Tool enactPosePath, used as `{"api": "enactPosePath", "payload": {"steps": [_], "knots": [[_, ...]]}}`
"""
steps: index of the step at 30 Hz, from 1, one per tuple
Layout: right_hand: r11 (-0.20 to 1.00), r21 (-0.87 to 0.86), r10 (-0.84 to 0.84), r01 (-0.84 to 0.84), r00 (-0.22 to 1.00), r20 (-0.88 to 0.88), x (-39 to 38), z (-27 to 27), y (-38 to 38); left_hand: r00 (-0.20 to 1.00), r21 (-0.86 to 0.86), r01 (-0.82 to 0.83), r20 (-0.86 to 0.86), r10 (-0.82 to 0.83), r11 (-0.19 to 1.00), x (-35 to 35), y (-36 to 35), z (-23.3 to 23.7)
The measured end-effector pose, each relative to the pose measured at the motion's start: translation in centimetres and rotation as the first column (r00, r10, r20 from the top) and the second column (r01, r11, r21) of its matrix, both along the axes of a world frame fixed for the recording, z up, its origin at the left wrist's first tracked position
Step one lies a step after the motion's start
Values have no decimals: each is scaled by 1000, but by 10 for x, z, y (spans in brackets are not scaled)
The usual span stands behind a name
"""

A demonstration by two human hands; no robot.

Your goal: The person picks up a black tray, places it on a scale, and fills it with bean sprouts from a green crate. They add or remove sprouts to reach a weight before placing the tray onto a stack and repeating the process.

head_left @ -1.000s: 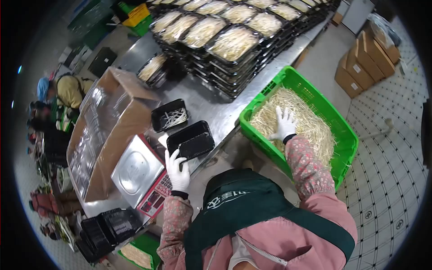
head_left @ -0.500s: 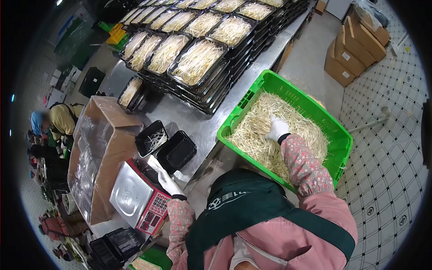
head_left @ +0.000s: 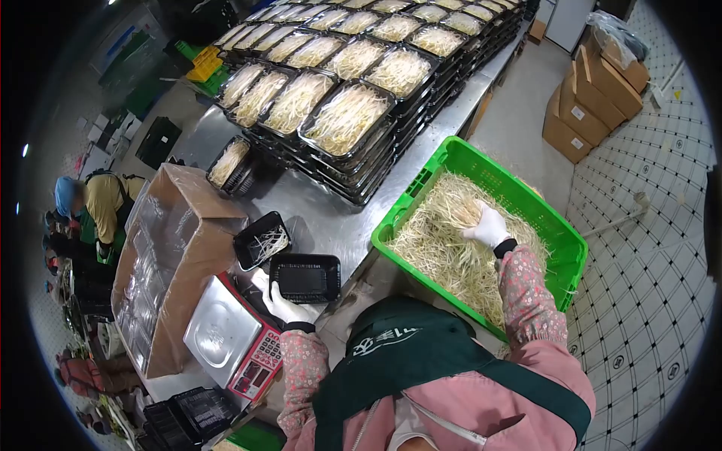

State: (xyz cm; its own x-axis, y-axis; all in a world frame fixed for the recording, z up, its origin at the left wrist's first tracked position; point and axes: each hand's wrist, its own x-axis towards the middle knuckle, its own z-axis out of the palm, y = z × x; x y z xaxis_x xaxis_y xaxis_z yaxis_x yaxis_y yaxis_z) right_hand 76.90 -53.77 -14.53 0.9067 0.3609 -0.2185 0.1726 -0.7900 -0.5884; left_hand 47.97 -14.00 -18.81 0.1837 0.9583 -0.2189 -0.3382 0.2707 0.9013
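Observation:
My left hand [head_left: 287,302], in a white glove, grips the near-left edge of an empty black plastic tray [head_left: 307,278]. Beside that tray, a second black tray [head_left: 262,240] holds a few loose bean sprouts. On the other side, a green crate [head_left: 575,259] is filled with bean sprouts [head_left: 444,252]. Inside it, my gloved right hand [head_left: 489,227] has its fingers closed around a clump of sprouts [head_left: 460,213]. A red scale [head_left: 252,368] with a metal plate stands left of my left hand.
Stacked trays of sprouts [head_left: 350,116] cover the far part of the metal table [head_left: 301,199]. An open cardboard box [head_left: 188,263] with clear plastic inside stands on the left. Black trays [head_left: 188,413] lie below the scale. Cartons [head_left: 583,113] lean at right; co-workers [head_left: 105,203] are far left.
The tray at my left hand has turned and shifted slightly nearer, now held by its edge. My right hand has moved a little right and nearer within the sprouts. The view has shifted slightly.

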Motion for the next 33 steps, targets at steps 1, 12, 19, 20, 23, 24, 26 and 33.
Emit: {"api": "enactPosePath", "payload": {"steps": [1,12,19,20,23,24,26,33], "knots": [[1000,12,26,-26,999,24,-5,22,12,1000,116,23,-16,-21,993,0,9,3],[700,-377,711,-606,544,445,-107,120,279,716,841,480,-540,442,249,15,-11,170],[336,-216,750,-917,121,651,-251,123,428,906,648,145,-390,162,747,-106,60,91],[271,-210,756,-940,73,651,-272,121,446,966,469,78,-254,50,880,-129,71,71],[93,-231,730,-969,-92,677,-329,102,498,990,211,-141,5,143,967,-180,85,61],[62,-263,763,-963,-124,634,-344,97,511,988,297,-81,-104,117,952,-201,98,47],[-9,-267,778,-964,-174,603,-363,64,535,818,497,-44,-480,317,867,-235,115,47],[-50,-283,878,-958,-177,445,-393,33,549,263,535,693,-812,521,483,-272,152,67]]}}
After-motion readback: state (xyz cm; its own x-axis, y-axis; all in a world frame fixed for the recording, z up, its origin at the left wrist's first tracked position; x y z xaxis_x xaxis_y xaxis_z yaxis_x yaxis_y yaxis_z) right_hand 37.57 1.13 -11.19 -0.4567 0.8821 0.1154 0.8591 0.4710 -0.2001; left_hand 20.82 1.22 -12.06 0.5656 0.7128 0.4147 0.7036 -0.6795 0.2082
